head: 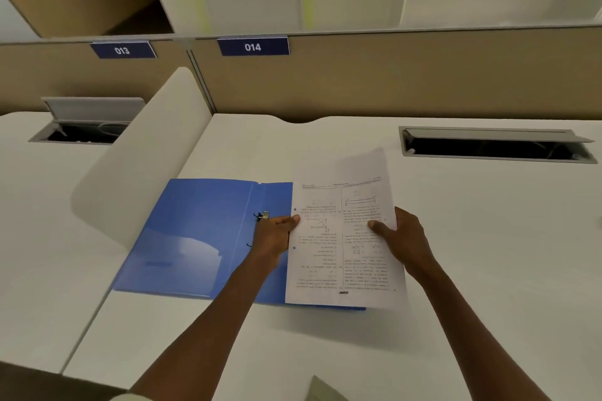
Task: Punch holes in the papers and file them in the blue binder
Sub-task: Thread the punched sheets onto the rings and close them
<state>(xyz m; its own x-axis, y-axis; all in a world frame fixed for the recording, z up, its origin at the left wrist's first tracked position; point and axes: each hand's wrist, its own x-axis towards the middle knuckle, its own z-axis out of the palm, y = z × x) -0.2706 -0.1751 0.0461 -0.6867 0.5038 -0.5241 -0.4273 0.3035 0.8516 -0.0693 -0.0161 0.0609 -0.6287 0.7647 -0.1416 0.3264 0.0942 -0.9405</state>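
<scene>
The blue binder point(202, 234) is laid open on the white desk point(488, 238). The papers point(345, 238) are held over its right half, punched holes toward the ring clip point(263, 215). The left edge is pinched by the left hand point(275, 238), the right edge by the right hand point(402, 238).

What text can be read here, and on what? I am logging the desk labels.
"013": blue sign on the partition, left.
"014": blue sign on the partition, centre.
Papers held by both hands over the blue binder: print upside down and too small to read.
</scene>
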